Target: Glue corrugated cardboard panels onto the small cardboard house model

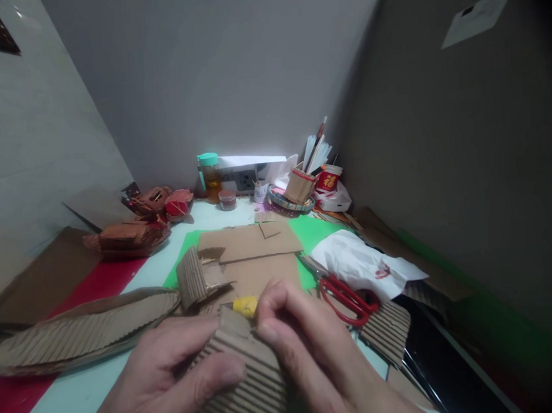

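Observation:
A curved piece of corrugated cardboard [249, 382], ridges outward, is held low in front of me. My left hand [174, 375] grips its left side, thumb across the ridges. At its upper right edge, my right hand [308, 348] is closed, with thumb and forefinger pinched against the cardboard; whatever else may be between those fingertips is hidden. Just beyond my fingers shows a small yellow object [245, 306], partly covered. Behind my left hand stands a small folded cardboard form [196, 277]. Red-handled scissors [349, 298] lie to the right of my right hand.
A long corrugated cardboard boat-like form [91, 330] stretches left. Flat cardboard sheets [254, 242] lie mid-table. Brown models [132, 235] stand at the back left. A teal-lidded bottle [211, 176], a stick holder [300, 185] and a red cup [329, 178] line the back. Crumpled white paper [363, 260] lies right.

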Motion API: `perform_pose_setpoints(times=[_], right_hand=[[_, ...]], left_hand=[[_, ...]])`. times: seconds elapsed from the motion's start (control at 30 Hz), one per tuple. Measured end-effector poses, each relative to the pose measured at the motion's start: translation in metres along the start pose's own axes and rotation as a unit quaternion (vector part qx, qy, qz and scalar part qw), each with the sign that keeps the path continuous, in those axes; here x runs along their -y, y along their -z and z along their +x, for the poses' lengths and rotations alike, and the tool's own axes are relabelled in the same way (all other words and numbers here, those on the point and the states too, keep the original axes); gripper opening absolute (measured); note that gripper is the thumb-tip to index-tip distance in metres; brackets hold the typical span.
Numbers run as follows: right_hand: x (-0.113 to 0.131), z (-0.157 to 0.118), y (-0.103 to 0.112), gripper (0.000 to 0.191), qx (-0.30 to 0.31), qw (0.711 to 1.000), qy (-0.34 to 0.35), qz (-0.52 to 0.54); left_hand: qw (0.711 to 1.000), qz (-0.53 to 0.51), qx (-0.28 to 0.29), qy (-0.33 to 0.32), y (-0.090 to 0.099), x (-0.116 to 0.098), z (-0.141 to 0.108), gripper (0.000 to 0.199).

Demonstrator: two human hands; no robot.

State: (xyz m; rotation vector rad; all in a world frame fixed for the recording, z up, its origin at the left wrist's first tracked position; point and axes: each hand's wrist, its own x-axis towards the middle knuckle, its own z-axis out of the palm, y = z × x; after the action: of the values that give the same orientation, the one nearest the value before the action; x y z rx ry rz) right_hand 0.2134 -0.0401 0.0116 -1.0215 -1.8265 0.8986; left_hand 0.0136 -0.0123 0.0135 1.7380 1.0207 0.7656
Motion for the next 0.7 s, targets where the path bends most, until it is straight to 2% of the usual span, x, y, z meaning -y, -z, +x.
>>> perform_pose_setpoints(times=[0.13, 0.27, 0.4, 0.47, 0.57, 0.7], right_hand=[[0.002, 0.004, 0.002, 0.018, 0.000, 0.999, -0.007, 0.032], [0.006, 0.003, 0.007, 0.016, 0.027, 0.999, -0.029, 0.014], [0.006, 0.002, 0.010, 0.011, 0.065, 0.997, -0.013, -0.033], [0.004, 0.002, 0.009, 0.012, 0.076, 0.996, 0.014, -0.043], [-0.002, 0.002, 0.004, 0.011, 0.070, 0.994, 0.071, -0.055], [-0.016, 0.003, -0.006, 0.012, -0.018, 0.972, 0.192, -0.134]], left_hand=[[0.999, 0.033, 0.008, 0.005, 0.002, -0.003, -0.001, 0.018], [0.999, 0.048, 0.018, 0.003, 0.004, -0.003, -0.002, 0.024], [0.994, 0.077, 0.068, -0.029, 0.004, 0.001, 0.000, 0.022], [0.993, 0.081, 0.081, -0.040, 0.003, 0.003, 0.001, 0.019], [0.992, 0.105, 0.064, -0.022, 0.002, 0.001, 0.000, 0.025], [0.991, 0.129, 0.020, 0.042, 0.000, -0.005, -0.002, 0.038]])
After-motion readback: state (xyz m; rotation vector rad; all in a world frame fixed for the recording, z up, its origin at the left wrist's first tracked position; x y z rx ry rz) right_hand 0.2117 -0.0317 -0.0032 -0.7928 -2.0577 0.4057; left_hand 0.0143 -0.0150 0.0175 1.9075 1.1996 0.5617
